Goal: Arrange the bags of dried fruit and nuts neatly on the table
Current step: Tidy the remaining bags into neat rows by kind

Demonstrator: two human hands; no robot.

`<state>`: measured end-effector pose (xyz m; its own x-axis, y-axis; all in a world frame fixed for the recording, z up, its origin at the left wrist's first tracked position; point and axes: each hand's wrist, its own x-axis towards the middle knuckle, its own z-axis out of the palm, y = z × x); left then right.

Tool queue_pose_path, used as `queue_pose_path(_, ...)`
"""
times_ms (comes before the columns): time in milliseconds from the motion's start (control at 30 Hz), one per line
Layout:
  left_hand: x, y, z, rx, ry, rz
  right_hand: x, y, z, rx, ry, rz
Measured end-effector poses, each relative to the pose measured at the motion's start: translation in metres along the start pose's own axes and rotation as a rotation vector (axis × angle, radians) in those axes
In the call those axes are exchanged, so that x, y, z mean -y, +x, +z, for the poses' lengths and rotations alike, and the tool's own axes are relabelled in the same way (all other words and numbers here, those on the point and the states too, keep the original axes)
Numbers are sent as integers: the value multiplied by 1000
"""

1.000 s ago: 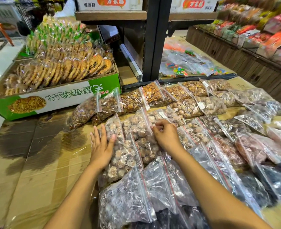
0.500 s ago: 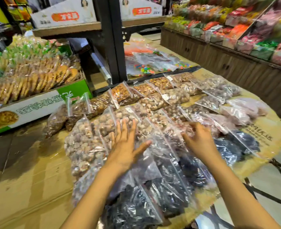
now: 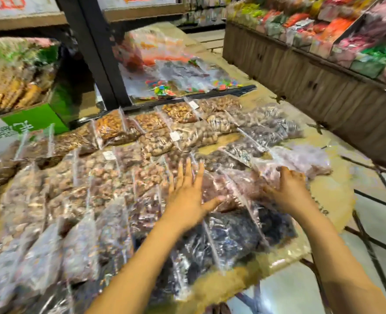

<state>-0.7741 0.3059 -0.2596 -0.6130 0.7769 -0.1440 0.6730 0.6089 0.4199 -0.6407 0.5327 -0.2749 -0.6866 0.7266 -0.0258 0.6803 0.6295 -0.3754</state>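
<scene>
The bags of dried fruit and nuts (image 3: pixel 155 141) lie in overlapping rows across the surface (image 3: pixel 332 196), and the slick, dark bags at its near right edge could slip to the floor if pushed further out. The left hand (image 3: pixel 187 200) lies flat, its grip released, on a reddish bag; the right hand (image 3: pixel 287 191) curls on the neighbouring pale bag, though blur hides whether it grasps. Since a second ago both hands have shifted from the mushroom-like bags rightward.
</scene>
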Motion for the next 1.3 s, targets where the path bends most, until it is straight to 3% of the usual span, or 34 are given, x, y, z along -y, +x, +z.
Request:
queue_pose_path(133,-31,35,28,46,-33,-25,-31,19,8,69,-29,-5)
queue_pose_path(300,-29,53,52,-10,10,-130,-34,17,21,-78,-119,-107)
queue_pose_path(500,-51,65,54,-51,143,-284,-34,12,31,-53,-137,-42)
queue_pose_path(733,-56,82,68,-114,146,-213,-52,11,8,39,-28,-140)
queue_pose_path(900,-51,85,68,-145,133,-222,-77,23,-9,-127,122,-214)
queue_pose_path(1100,-70,87,72,-261,98,-360,-126,78,-24,-296,204,-236)
queue_pose_path(1167,-74,89,74,-279,102,-414,-146,102,-32,-249,150,-277)
queue_pose_path(1300,-87,95,73,-233,-30,-565,-183,145,-40,112,30,-366)
